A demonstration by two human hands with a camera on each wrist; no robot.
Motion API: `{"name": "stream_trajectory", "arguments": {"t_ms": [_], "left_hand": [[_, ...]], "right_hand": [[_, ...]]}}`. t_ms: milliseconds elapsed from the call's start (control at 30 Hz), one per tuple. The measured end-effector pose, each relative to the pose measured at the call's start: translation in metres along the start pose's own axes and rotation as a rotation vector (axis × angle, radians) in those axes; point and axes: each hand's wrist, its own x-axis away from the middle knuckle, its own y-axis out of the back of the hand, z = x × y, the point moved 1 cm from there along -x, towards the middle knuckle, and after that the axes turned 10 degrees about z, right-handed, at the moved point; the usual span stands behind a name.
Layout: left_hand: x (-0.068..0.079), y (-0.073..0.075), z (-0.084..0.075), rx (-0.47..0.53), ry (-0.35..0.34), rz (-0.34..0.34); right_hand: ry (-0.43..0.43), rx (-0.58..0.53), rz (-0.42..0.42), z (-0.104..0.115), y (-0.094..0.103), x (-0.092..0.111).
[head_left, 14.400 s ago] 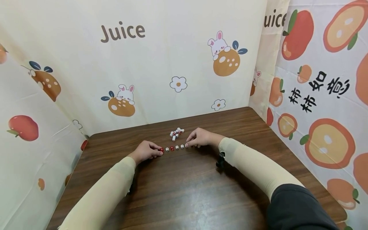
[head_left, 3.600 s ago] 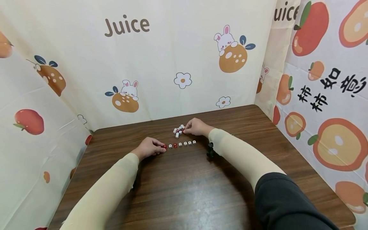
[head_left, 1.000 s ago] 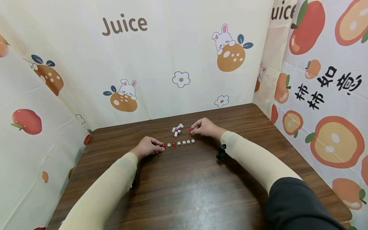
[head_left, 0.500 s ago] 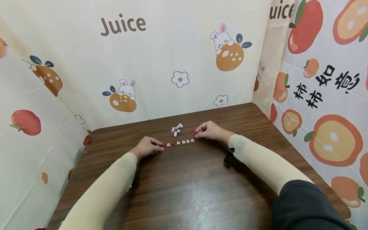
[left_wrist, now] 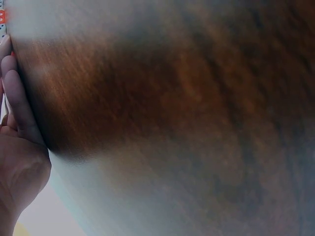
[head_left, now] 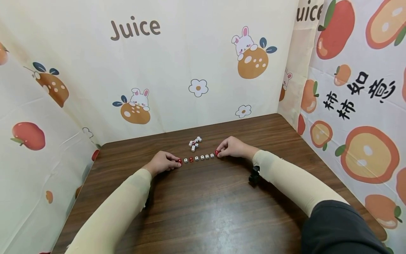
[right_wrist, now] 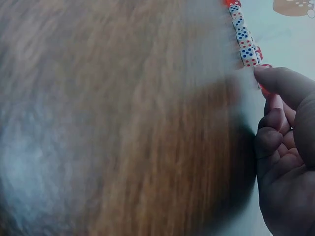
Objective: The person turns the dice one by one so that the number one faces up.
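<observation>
Fingers (head_left: 173, 164) of left hand (head_left: 161, 163) and right hand (head_left: 234, 147) each apparently pinch one red die (head_left: 180, 161) (head_left: 217, 152), flanking six dice (head_left: 196, 158).

Fingers (left_wrist: 20, 105) near red die (left_wrist: 2, 16)

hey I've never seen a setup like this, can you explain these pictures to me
There's no robot here, just a person's two bare hands. The wide picture comes from a camera on the head, looking forward and down; the other two, much blurrier, come from a camera on each wrist. On the brown table is a row of red and white dice, with a small heap of dice behind it. The left hand pinches a red die at the row's left end; the right hand pinches another red die at the right end.
</observation>
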Motion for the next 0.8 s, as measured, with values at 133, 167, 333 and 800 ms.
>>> {"name": "stream_trajectory", "arguments": {"t_ms": [133, 167, 333, 800], "left_hand": [[-0.0001, 0.0005, 0.0003, 0.002, -0.004, 0.002], [-0.0004, 0.0004, 0.0006, 0.002, -0.006, 0.003], [-0.0017, 0.0006, 0.0027, 0.009, 0.003, 0.007], [0.0011, 0.0002, 0.0007, 0.0, -0.006, 0.004]], "right_hand": [[-0.001, 0.054, 0.008, 0.0002, -0.002, -0.0019], [-0.003, 0.063, 0.009, 0.0004, -0.0023, -0.0019], [-0.013, 0.096, 0.017, 0.0041, -0.0038, -0.0008], [-0.026, 0.122, 0.026, 0.009, -0.0048, 0.0001]]}}
